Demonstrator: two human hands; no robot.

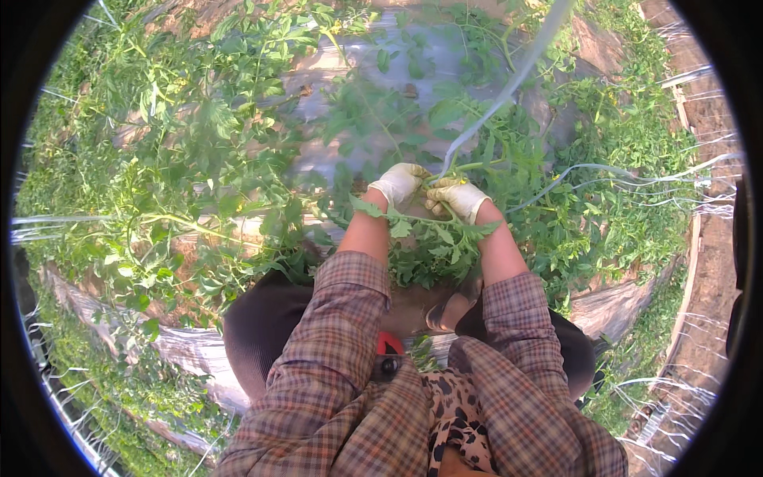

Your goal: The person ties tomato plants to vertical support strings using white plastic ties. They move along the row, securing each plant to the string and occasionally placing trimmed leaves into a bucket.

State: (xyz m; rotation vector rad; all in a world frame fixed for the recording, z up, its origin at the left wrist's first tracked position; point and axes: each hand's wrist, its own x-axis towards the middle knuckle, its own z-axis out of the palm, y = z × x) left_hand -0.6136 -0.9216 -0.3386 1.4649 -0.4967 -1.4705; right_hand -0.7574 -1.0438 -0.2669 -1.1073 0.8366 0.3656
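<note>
Both my hands wear pale, stained gloves and meet at a tomato plant in the middle of the view. My left hand (402, 182) has its fingers curled at the plant's stem, close to the lower end of a white plastic twine (486, 116). Just to the right, my right hand (458, 197) is closed around the green tomato stem (477, 165), with a small yellow flower at its fingers. The twine rises from between the hands toward the upper right. A leafy tomato shoot (438, 225) lies across below both wrists. The fingertips are partly hidden by stems and leaves.
Tomato plants (232, 131) with yellow flowers spread on both sides. Plastic mulch film (381, 53) covers the soil ahead, and more film (202, 358) lies at lower left. Loose twines (602, 170) run to the right edge. Bent knees in dark trousers (262, 328) flank the arms.
</note>
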